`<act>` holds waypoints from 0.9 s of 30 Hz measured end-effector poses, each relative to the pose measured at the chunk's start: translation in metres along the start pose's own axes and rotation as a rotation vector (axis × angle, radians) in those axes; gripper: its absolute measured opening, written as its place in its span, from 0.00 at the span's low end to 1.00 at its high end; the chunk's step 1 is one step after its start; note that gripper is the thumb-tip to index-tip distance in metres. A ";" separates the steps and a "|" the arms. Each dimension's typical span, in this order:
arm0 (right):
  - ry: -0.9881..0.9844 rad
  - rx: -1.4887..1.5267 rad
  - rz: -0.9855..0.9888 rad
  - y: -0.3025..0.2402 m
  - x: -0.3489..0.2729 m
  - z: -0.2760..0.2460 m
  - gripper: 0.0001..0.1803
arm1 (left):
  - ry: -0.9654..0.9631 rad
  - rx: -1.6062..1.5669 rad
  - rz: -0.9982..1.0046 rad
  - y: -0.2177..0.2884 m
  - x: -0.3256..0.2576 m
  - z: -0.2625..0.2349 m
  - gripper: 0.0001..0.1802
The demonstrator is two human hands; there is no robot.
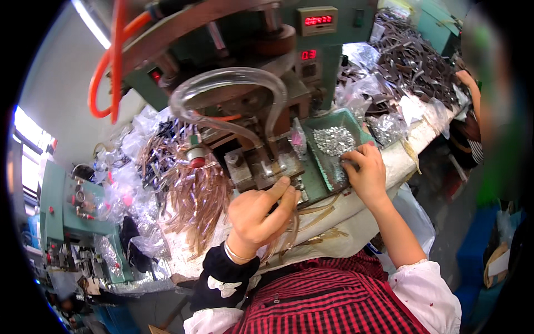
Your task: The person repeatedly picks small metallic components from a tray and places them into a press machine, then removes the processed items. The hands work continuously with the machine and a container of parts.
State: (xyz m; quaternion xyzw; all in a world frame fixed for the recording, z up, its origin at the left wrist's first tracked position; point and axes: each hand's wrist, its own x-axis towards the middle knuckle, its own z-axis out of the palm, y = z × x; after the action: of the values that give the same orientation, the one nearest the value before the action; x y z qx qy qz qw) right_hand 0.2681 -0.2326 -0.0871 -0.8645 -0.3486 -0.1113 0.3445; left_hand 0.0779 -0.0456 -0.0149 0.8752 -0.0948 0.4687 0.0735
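My left hand (260,210) grips a bunch of thin translucent brown strips (289,231) and holds their ends at the metal die block (261,164) of a green press machine (311,61). My right hand (364,170) rests fingers-down in a green tray (325,167) to the right of the die, touching a heap of small shiny metal pieces (334,139). Whether the fingers pinch one piece is hidden. A curved clear tube (228,83) arches above the die.
A loose pile of brown strips (194,189) lies left of the die among crumpled clear plastic bags (125,183). Dark strips (414,61) are heaped at the back right. Another green machine (67,211) stands far left. An orange hose (111,61) hangs above.
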 end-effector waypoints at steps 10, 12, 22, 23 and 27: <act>0.090 0.437 0.156 0.002 -0.005 0.021 0.03 | 0.045 0.405 -0.363 0.018 -0.076 -0.079 0.13; 0.062 0.577 0.192 0.003 0.002 0.018 0.03 | 0.231 0.479 -0.640 -0.020 -0.069 -0.111 0.09; 0.134 0.407 0.163 0.006 -0.007 0.025 0.08 | -0.192 0.622 -0.696 -0.183 -0.203 -0.118 0.08; 0.163 0.457 0.181 0.012 -0.011 0.019 0.08 | -0.168 0.621 -0.657 -0.176 -0.203 -0.117 0.08; 0.147 0.522 0.170 0.004 -0.019 -0.012 0.09 | -0.039 0.459 -0.419 -0.140 -0.140 -0.089 0.13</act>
State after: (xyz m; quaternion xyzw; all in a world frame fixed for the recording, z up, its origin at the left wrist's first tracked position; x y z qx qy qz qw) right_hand 0.2569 -0.2527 -0.0886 -0.7623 -0.2656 -0.0509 0.5880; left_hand -0.0367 0.1229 -0.0880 0.8783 0.1948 0.4355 -0.0328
